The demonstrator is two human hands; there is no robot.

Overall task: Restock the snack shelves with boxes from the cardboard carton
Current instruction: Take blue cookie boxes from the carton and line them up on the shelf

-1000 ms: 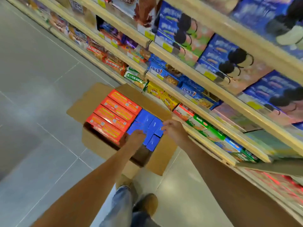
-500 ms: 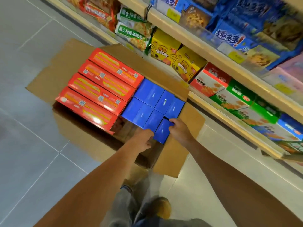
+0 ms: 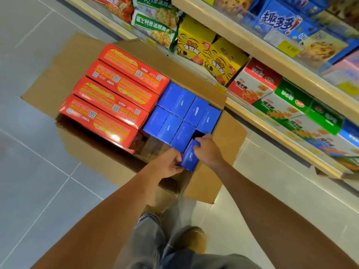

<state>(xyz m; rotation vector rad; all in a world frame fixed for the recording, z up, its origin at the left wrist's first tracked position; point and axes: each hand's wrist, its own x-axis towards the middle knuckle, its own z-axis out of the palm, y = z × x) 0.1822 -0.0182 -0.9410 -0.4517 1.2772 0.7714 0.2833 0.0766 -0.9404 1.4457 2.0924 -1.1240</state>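
An open cardboard carton stands on the floor in front of the shelves. Inside it lie several red boxes on the left and several blue boxes on the right. One blue box at the near right corner is lifted out of its row, leaving a dark gap behind it. My left hand grips its near left edge and my right hand grips its far right side.
The bottom shelf on the right carries green noodle packs, yellow boxes and red, white and green boxes. A higher shelf holds blue cookie packs. Grey floor tiles lie to the left. My shoes and trouser legs are below the carton.
The view has come closer to the carton. Both hands have closed round the near right blue box and raised it out of its row.
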